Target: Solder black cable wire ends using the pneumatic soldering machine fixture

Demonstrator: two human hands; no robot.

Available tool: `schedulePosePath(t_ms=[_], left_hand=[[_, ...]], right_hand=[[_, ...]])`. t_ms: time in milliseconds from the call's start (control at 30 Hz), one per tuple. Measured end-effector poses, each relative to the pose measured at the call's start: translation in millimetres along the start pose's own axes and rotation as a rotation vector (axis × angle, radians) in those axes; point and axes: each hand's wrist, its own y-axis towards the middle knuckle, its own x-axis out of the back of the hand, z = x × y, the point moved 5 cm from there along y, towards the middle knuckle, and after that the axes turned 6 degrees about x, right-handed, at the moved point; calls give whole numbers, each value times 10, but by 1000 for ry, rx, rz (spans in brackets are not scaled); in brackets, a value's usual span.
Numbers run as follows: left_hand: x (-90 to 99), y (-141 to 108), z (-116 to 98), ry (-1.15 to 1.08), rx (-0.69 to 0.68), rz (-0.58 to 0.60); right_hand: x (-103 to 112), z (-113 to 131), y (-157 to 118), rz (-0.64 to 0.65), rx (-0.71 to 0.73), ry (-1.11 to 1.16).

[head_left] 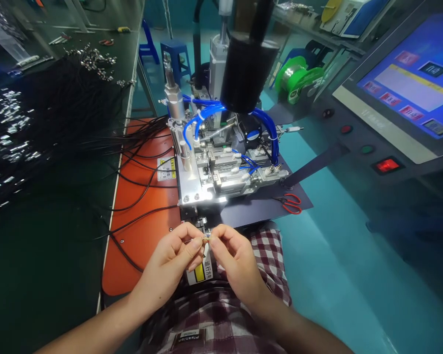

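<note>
My left hand (179, 250) and my right hand (234, 253) meet at the near end of a metal machine (199, 182). Thumb and forefinger of each are pinched together on a tiny part with a metallic shine (207, 235), with a thin yellowish strip at its lower edge. Most of the part is hidden by the fingertips, so its kind cannot be told. Just beyond the fingers is a small metal fixture (202, 222). A label with a yellow panel (200, 273) shows below the hands.
Black cables (143, 215) cross an orange plate (140, 260) from a large cable heap (40, 128) at left. Red-handled scissors (292, 203) lie right of the machine. A control screen (409, 83), a lit red switch (387, 165) and a green wire spool (297, 78) stand farther right.
</note>
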Motion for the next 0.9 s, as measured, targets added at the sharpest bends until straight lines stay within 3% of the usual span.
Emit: schedulePosePath(t_ms=[167,300,533,700,900], left_hand=[[-11,-26,-55,70,-13,5],[-18,-54,-122,243,-59,-29],[-25,-91,-187,600,-262,-117],[-22,-117,-154,671,-221,-162],[-27,-159,-158,880,-320,-247]], right_hand=[[58,131,58,85,86,-143],[79,186,74,166,47,-149],[82,176,82,250,-46,-125],[77,271,84,243,118,-419],[7,304,48,208,265,-733]])
